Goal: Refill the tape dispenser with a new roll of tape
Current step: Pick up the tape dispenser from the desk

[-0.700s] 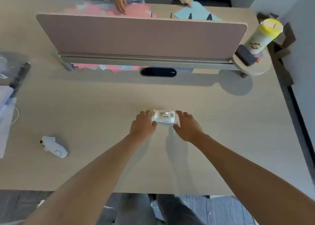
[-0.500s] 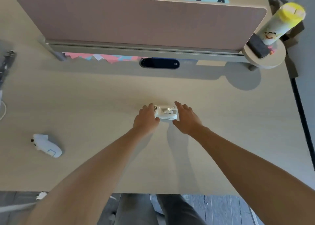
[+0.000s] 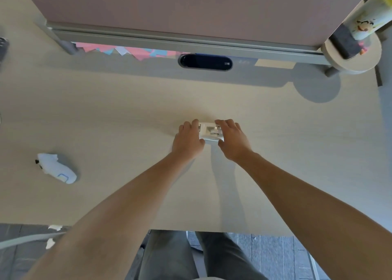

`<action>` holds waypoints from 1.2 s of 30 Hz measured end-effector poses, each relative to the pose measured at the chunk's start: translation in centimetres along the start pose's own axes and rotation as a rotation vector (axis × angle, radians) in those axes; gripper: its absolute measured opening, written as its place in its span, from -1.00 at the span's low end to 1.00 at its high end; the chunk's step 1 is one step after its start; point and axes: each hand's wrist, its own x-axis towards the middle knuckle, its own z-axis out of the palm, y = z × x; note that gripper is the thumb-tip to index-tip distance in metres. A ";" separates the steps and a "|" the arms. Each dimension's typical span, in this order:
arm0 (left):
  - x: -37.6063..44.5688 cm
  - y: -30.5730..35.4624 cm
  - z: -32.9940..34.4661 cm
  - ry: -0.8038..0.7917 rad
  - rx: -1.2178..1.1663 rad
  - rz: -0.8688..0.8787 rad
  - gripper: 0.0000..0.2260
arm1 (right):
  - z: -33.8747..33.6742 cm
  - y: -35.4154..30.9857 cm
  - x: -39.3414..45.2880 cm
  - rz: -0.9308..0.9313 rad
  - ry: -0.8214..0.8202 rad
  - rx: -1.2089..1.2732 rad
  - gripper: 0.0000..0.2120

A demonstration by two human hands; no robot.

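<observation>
A small white tape dispenser [image 3: 211, 133] sits on the pale wooden desk [image 3: 118, 114], about mid-desk. My left hand [image 3: 188, 140] grips its left end, fingers curled over the top and thumb at the near side. My right hand [image 3: 232, 138] holds its right end, fingers over the top edge and thumb under the near corner. The inside of the dispenser shows a white holder; I cannot make out a roll of tape in it. A second white, rounded object with a blue mark [image 3: 56, 170] lies on the desk far to the left.
A pink divider panel [image 3: 191, 10] on a grey rail crosses the desk's far side, with a black oval device [image 3: 205, 62] below it. A round side shelf [image 3: 352, 54] at the right holds a yellow-capped bottle [image 3: 373, 18] and a dark block [image 3: 344, 43]. Coloured papers [image 3: 131, 51] poke under the rail.
The view has dropped closer to the desk. Both hands have closed in on the dispenser's ends, from resting beside it to gripping it.
</observation>
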 end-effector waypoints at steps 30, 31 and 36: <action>-15.8 -4.9 13.6 0.347 -0.165 0.077 -0.25 | 12.6 2.6 -14.1 -0.034 0.313 0.440 -0.35; -15.7 -5.1 14.1 0.370 -0.186 0.090 -0.24 | 13.1 2.8 -14.0 -0.048 0.335 0.450 -0.35; -15.5 -6.1 16.3 0.487 -0.192 0.146 -0.26 | 15.9 3.4 -13.4 -0.113 0.496 0.531 -0.34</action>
